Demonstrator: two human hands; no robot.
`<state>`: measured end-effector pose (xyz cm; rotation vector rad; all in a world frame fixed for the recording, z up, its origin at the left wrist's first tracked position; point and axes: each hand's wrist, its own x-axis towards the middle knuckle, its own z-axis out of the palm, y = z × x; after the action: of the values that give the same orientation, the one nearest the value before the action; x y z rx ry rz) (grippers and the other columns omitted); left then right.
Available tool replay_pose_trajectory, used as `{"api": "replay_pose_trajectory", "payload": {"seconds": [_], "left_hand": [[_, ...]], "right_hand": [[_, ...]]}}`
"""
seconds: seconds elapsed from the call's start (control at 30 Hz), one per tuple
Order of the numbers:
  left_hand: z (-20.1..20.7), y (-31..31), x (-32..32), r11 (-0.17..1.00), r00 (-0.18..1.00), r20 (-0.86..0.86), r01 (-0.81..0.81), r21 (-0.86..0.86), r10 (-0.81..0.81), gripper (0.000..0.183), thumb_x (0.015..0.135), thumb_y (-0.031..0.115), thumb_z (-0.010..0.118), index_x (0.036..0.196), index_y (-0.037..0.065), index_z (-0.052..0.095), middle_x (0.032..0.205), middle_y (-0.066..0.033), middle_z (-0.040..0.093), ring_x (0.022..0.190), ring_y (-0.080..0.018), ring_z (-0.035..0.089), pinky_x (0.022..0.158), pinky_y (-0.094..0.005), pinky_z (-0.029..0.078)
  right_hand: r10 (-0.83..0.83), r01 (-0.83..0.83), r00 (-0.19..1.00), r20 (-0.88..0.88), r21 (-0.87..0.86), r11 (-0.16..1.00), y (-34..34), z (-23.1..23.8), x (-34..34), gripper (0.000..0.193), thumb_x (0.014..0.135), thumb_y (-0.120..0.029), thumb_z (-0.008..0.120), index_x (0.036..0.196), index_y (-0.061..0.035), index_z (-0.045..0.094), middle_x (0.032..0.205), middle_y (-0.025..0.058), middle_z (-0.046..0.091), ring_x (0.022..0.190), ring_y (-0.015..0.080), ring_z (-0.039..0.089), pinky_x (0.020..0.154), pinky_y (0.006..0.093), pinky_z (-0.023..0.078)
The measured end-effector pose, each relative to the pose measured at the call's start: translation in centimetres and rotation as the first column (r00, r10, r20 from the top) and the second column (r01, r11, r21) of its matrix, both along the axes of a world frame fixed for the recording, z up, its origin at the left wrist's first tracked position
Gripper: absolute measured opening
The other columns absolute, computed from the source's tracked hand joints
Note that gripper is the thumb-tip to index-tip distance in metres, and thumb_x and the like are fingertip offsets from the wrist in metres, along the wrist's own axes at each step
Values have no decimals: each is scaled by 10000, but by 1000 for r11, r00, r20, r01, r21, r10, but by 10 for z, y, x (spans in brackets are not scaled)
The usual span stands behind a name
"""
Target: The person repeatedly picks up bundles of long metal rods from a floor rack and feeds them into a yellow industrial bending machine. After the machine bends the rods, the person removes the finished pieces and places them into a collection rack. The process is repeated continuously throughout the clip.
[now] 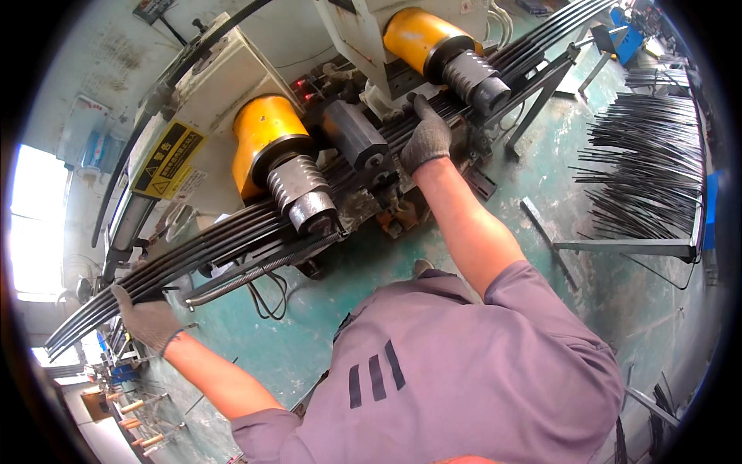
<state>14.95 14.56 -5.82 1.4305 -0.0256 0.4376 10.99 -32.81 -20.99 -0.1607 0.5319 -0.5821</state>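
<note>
A row of long dark metal rods runs diagonally through a machine, from lower left to upper right. Near their left end, my gloved left hand grips them, its thumb at the near side and its other fingers partly hidden. My gloved right hand is closed on the rods at mid-length, thumb pointing up; the rods and machine parts partly hide its fingers. Between the hands are a grooved steel roller on an orange housing and a dark block. Right of my right hand is a second grooved roller.
A second orange housing projects at the top. A steel spring-wrapped bar and looped black cables hang below the rods. To the right, a rack carries many loose rods. A steel bar lies on the green floor.
</note>
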Motion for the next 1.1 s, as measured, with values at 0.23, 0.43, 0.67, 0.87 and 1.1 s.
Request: {"api": "replay_pose_trajectory", "payload": {"seconds": [0.23, 0.43, 0.67, 0.87, 1.1], "left_hand": [[80, -47, 0, 992, 996, 84, -48, 117, 38, 440, 996, 273, 509, 1230, -97, 552, 1179, -209, 603, 1100, -289, 593, 999, -395, 453], [109, -131, 0, 944, 991, 131, -66, 322, 24, 392, 937, 265, 553, 1178, -31, 641, 1093, -171, 657, 995, -240, 647, 857, -314, 524], [134, -182, 19, 585, 948, 269, -123, 801, -169, 290, 967, 140, 544, 1222, 24, 617, 1082, -134, 691, 941, -218, 685, 882, -297, 533], [139, -190, 50, 132, 625, 542, -580, 804, -562, 255, 995, 168, 492, 1170, 69, 650, 1035, -136, 708, 977, -201, 696, 810, -305, 579], [137, -184, 64, 260, 676, 472, -397, 880, -565, 243, 943, 130, 574, 1164, 102, 670, 1050, -107, 710, 952, -176, 693, 803, -281, 560]], "right_hand": [[-47, 49, 998, 46, -29, 998, -8, -27, 16, 135, 940, -170, 578, 997, -49, 597, 743, 112, 596, 649, 311, 620, 608, 439, 535], [-158, 142, 983, -97, -153, 978, -16, -42, 24, 196, 882, -181, 675, 977, -22, 611, 813, 87, 624, 628, 265, 615, 639, 393, 527], [-157, 141, 982, -102, -151, 979, -7, -18, 12, 188, 877, -150, 678, 975, -3, 614, 835, 83, 636, 694, 243, 625, 661, 365, 521], [-198, 176, 976, -96, -200, 964, -21, -48, 30, 146, 893, -169, 655, 957, -37, 653, 742, 69, 635, 591, 266, 623, 556, 412, 528], [-198, 170, 974, -112, -221, 960, -13, -34, 22, 144, 892, -162, 651, 950, -30, 643, 751, 80, 632, 591, 275, 623, 558, 427, 533]]}}
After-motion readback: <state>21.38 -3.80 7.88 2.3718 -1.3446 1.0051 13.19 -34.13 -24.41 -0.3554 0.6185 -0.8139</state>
